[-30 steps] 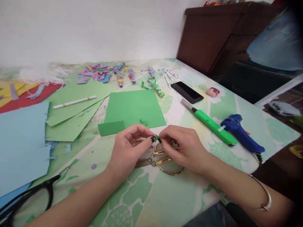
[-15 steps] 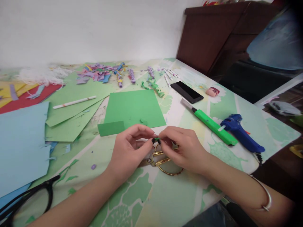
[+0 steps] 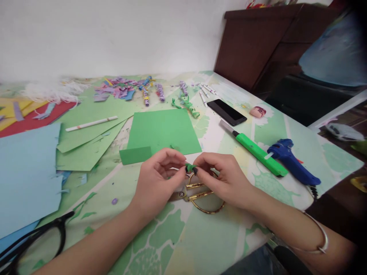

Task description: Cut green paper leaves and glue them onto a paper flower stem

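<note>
Between my fingertips is a small curled piece of green paper. My left hand pinches one end of it, and my right hand pinches the other. Beneath my hands lie gold-handled scissors, their blades partly hidden by my left hand. Just beyond, a green sheet of paper rests on the table, with a folded green strip over its near left corner.
To the right are a green utility knife, a blue glue gun and a black phone. Paper scraps and curled paper figures lie at the back. Blue paper and black glasses are at left.
More of the green paper now shows between my fingertips, which have parted slightly. Both hands still pinch it in nearly the same place.
</note>
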### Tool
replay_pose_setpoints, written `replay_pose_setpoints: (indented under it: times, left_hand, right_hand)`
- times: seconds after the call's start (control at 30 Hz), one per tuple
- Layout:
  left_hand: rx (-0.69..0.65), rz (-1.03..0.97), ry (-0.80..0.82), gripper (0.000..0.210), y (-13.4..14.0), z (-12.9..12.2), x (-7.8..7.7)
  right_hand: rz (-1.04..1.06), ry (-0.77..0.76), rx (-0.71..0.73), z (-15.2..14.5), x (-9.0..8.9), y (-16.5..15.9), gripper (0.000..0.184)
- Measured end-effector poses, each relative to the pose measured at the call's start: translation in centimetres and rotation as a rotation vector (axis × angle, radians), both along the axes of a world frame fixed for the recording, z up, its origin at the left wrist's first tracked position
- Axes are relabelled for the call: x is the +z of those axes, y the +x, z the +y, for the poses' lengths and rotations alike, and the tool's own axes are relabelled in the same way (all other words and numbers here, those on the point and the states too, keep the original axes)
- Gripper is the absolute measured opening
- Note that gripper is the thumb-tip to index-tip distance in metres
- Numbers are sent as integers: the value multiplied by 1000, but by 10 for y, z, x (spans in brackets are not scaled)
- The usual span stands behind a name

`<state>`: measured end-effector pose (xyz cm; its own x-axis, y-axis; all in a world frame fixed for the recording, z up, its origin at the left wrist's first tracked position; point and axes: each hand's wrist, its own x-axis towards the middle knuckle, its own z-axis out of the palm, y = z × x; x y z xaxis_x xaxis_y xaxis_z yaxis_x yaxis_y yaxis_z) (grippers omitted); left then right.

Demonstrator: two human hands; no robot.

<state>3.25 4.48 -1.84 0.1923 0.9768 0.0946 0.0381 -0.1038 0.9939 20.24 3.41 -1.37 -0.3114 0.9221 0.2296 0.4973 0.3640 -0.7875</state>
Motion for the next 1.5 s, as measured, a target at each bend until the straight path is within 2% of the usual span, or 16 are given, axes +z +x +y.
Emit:
replay_pose_setpoints:
  times: [0.27, 0.4, 0.63, 0.9, 1.1, 1.23, 1.5]
  left_hand:
    - [-42, -162, -184, 15, -2, 5, -2]
    - [-70, -214, -243, 16, -3, 7, -3]
    - [-71, -232, -266, 16, -3, 7, -4]
    - [-6, -54, -106, 11, 0, 5, 1]
    - [-2, -34, -115, 12, -1, 3, 3]
    - [-39, -44, -145, 12, -3, 4, 2]
    - [-45, -78, -165, 13, -3, 6, 0]
  right_hand:
    - [325, -314, -9, 2, 5, 0, 20]
    - [437, -404, 17, 4, 6, 0, 23]
    - [467, -410, 61, 5, 4, 0, 23]
    - [515, -460, 38, 5, 7, -1, 17]
    - [487, -521, -40, 6, 9, -2, 2]
    - [485, -552, -30, 6, 9, -1, 5]
    - [387, -436, -17, 5, 4, 0, 4]
